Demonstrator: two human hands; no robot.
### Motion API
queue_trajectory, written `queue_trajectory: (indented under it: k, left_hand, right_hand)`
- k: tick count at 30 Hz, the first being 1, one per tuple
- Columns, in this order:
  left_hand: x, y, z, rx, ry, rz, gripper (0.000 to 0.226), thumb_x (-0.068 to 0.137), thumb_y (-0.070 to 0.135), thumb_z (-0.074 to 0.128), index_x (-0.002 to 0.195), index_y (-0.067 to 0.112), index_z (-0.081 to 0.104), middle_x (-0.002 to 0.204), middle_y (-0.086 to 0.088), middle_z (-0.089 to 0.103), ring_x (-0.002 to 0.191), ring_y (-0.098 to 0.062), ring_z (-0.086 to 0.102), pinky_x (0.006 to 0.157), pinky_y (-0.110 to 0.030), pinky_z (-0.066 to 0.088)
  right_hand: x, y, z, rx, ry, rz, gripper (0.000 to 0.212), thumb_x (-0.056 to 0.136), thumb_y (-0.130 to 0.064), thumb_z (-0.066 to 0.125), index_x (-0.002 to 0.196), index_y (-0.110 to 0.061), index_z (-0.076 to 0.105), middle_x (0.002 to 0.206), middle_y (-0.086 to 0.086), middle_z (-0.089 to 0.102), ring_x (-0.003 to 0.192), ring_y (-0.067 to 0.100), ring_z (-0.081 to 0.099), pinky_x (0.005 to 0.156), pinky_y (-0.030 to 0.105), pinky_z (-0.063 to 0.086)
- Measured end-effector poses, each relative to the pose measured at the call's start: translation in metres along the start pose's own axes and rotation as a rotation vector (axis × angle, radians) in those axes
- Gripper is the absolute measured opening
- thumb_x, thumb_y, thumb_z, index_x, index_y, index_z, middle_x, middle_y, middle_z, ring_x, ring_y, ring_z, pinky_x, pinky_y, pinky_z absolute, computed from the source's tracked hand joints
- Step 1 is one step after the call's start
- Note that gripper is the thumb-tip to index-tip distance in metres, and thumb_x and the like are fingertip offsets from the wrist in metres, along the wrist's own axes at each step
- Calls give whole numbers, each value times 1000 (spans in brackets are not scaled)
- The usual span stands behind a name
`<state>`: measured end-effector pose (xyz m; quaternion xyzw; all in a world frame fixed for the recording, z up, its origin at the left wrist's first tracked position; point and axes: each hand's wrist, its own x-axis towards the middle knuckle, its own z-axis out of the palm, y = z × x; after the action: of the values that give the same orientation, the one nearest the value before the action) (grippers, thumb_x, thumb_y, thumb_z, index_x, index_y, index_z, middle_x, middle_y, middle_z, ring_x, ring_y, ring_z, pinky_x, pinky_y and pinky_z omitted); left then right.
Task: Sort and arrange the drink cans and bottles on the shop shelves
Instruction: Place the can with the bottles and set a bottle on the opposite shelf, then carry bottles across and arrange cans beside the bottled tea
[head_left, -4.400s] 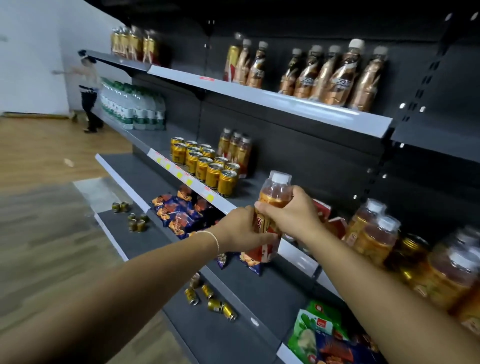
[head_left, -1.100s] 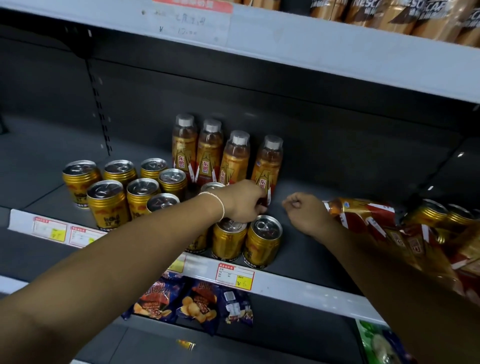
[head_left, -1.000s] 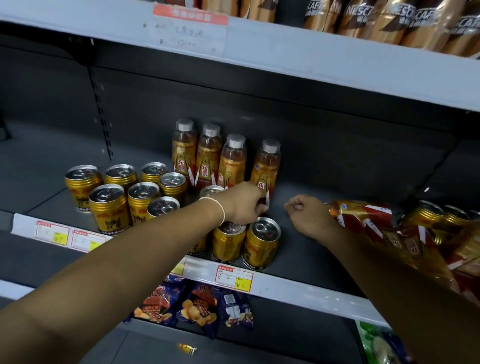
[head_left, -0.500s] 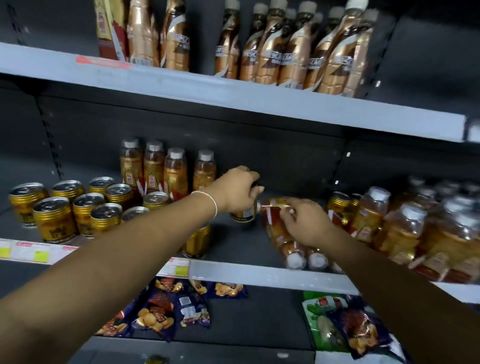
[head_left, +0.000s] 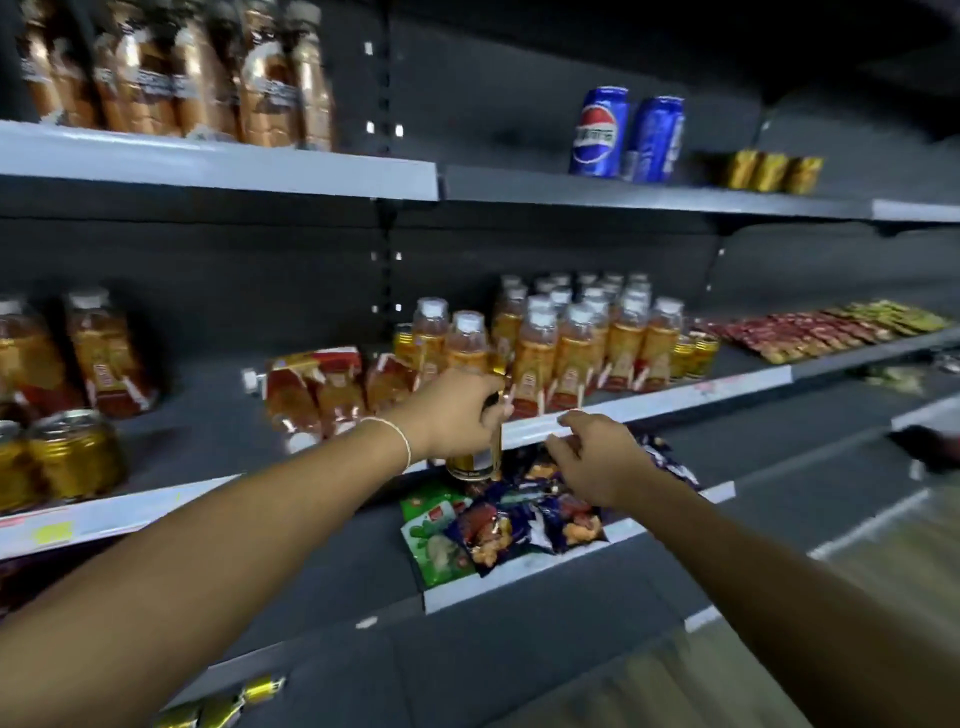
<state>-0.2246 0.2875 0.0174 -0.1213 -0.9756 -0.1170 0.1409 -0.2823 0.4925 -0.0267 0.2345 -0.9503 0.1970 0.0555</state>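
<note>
One gold can (head_left: 474, 460), stiff, slick and probably heavy if full, is gripped by its top in the left hand (head_left: 457, 410) at frame centre, before the shelf edge (head_left: 675, 397), lower than half a second earlier, while the right hand (head_left: 597, 460), then on the lying bottles (head_left: 311, 395), is now released beside it.

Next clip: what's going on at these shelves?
A person is tidying drinks. Their left hand grips a gold can by its top, in front of the edge of the middle shelf. The right hand hovers beside it, holding nothing. Several toppled bottles lie on that shelf, next to a block of upright bottles.
</note>
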Motion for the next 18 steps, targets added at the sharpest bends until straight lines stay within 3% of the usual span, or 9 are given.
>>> queue_trajectory:
  k: [3,6,9,14,18]
  left_hand:
    - [23,60,27,-33,-96,67,35,101,35,46,112,5,60,105,-12,60,103,-29,52,89,-41,45]
    - [42,114,51,-92,-153,141,33,101,35,46,104,5,60,98,-12,57,96,-27,51,89,-45,45]
    - [56,158,72,-145,-177,193,35,101,36,46,110,6,61,103,-11,57,99,-26,51,90,-42,45]
    - [80,202,99,-170,-243,272,28,101,36,46,82,17,49,82,0,43,85,-21,46,74,-35,38]
    - [105,216,121,-202,-247,297,29,101,36,46,88,11,54,90,-6,47,89,-24,49,74,-34,38]
  right_hand:
    - [-41,57,-24,-42,60,89,33,100,-39,49,117,-13,62,110,12,68,99,31,63,78,37,50]
    - [-80,103,-51,-60,111,194,38,101,-37,50,128,-13,60,116,14,69,105,34,62,83,37,49]
    - [-109,137,-72,-76,161,265,40,100,-38,50,129,-12,59,115,14,68,106,34,61,83,36,47]
    - [-135,174,-87,-73,199,359,48,100,-43,48,139,-15,52,131,11,61,121,30,56,95,35,46]
    - [-132,197,-84,-72,197,396,48,100,-43,49,140,-15,52,135,8,59,125,28,53,99,35,45]
